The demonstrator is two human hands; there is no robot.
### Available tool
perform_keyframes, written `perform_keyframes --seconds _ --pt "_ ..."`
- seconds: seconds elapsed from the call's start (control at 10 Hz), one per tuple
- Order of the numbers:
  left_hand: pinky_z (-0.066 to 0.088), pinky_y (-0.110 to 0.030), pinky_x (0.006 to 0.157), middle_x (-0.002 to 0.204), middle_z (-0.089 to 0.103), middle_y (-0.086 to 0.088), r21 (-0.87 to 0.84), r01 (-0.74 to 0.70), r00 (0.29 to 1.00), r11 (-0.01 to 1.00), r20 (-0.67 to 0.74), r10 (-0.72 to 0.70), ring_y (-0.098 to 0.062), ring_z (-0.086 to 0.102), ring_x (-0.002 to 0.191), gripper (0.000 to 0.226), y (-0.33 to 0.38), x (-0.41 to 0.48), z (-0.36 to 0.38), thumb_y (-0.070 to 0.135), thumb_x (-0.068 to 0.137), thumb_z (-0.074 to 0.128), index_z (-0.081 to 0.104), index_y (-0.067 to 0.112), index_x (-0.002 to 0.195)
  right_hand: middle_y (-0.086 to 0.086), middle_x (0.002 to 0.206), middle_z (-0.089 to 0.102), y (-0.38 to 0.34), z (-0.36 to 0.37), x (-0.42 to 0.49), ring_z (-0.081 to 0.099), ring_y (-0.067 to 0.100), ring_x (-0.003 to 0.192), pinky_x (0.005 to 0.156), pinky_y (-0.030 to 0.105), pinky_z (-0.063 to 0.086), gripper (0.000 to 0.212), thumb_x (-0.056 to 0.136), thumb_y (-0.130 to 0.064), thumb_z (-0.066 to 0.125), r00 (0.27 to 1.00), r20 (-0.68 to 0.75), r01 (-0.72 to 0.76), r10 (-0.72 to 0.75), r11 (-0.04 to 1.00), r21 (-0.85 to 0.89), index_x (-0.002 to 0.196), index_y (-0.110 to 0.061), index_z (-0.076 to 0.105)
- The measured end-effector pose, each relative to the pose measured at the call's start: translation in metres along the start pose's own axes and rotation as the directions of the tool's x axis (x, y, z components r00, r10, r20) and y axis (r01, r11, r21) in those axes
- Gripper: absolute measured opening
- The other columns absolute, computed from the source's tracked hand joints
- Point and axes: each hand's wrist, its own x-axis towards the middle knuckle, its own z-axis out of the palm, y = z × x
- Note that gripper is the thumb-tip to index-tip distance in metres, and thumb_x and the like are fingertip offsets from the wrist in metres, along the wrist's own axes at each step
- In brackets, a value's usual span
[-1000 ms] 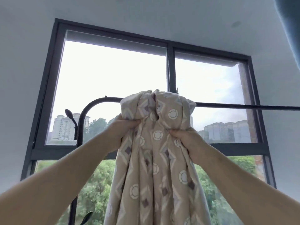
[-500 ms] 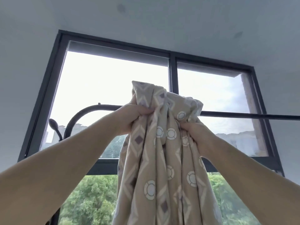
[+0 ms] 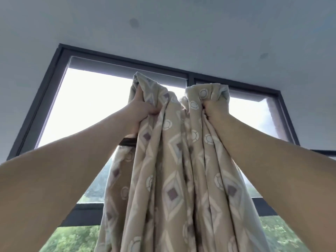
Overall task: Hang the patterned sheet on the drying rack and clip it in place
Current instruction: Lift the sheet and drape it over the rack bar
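Window: the big dark-framed window [image 3: 60,51] fills the wall ahead, bright sky above and green trees low down; more ceiling shows over it than half a second ago, as the view has tipped upward.

Sheet: the beige patterned cotton sheet with white rings and brown diamonds [image 3: 172,179] hangs bunched in long folds between the two raised arms. It has gone up since a moment ago, and its top edge now stands against the upper window frame, where before it sat near the rail. The top has also parted into two humps, one over each hand, where earlier it was a single bundle.

Rack: of the black metal drying rack rail [image 3: 128,141], only a short dark piece peeks out under the left wrist, touching the sheet's left edge, plus a sliver at the far right edge. A moment ago the curved end and the long bar were plain to see. I cannot tell whether the sheet lies over the rail yet.

Left hand: the left hand [image 3: 143,110] is higher than before, its fingers curled tight into the cloth, thumb up along the left hump.

Right hand: the right hand [image 3: 215,110] has risen too and moved off from the left, fist clenched on the right hump.
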Motion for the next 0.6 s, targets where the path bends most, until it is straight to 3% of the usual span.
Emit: perform_keyframes --seconds 0.1,0.2,0.3,0.4,0.5,0.6 --pt "0.032 -0.015 0.035 0.102 0.044 -0.033 0.288 0.070 0.997 0.955 0.021 -0.079 0.008 0.049 0.071 0.059 -0.034 0.014 -0.025 -0.010 0.095 0.015 0.006 0.010 0.150 0.016 0.094 0.057 0.040 0.012 -0.003 0.059 0.026 0.086 0.080 0.036 0.049 0.018 0.092 -0.010 0.050 0.985 0.159 -0.008 0.063 0.945 -0.328 0.103 0.002 0.056" --pt "0.027 -0.022 0.042 0.097 0.053 -0.026 0.551 0.567 0.823 0.612 -0.359 -0.439 -0.027 0.046 0.074 0.040 -0.053 0.032 -0.012 0.000 0.094 0.016 0.049 -0.010 0.115 0.012 0.128 0.054 0.056 0.012 -0.028 0.052 0.028 0.118 0.101 0.033 0.040 0.041 0.099 -0.029 0.036 0.829 0.370 0.115 0.419 0.520 -0.846 0.128 -0.004 0.052" --pt "0.034 -0.017 0.041 0.059 0.049 -0.008 0.871 0.323 0.877 0.369 -0.128 -0.464 -0.019 0.043 0.048 0.032 -0.038 0.013 -0.011 0.007 0.090 0.029 0.049 0.007 0.065 0.008 0.104 0.058 0.041 0.010 -0.033 0.055 0.021 0.096 0.079 0.026 0.043 0.031 0.100 -0.018 0.027 0.703 0.441 0.126 0.559 0.511 -0.850 0.099 -0.009 0.057" --pt "0.039 -0.019 0.047 0.058 0.051 -0.008 0.892 0.295 0.864 0.344 -0.094 -0.495 -0.020 0.047 0.048 0.029 -0.032 0.010 -0.009 0.010 0.087 0.033 0.049 0.008 0.063 0.010 0.107 0.059 0.040 0.002 -0.033 0.053 0.023 0.098 0.086 0.031 0.042 0.031 0.098 -0.026 0.030 0.741 0.414 0.015 0.529 0.603 -0.797 0.092 -0.013 0.058" --pt "0.049 -0.032 0.075 0.072 0.060 -0.008 0.901 0.294 0.872 0.320 -0.116 -0.475 -0.025 0.060 0.071 0.028 -0.039 -0.002 -0.001 0.025 0.080 0.036 0.058 0.010 0.071 0.008 0.130 0.054 0.050 -0.010 -0.040 0.049 0.025 0.116 0.101 0.037 0.034 0.049 0.095 -0.045 0.029 0.861 0.282 -0.013 0.424 0.571 -0.821 0.122 -0.015 0.056" --pt "0.039 -0.030 0.072 0.074 0.057 -0.003 0.946 0.254 0.954 0.202 -0.211 -0.215 -0.023 0.056 0.077 0.033 -0.041 -0.011 0.004 0.037 0.088 0.033 0.053 0.016 0.073 0.006 0.135 0.053 0.055 -0.026 -0.055 0.045 0.026 0.122 0.100 0.039 0.026 0.059 0.096 -0.051 0.014 0.935 0.284 0.170 0.211 0.436 -0.884 0.133 -0.020 0.049"
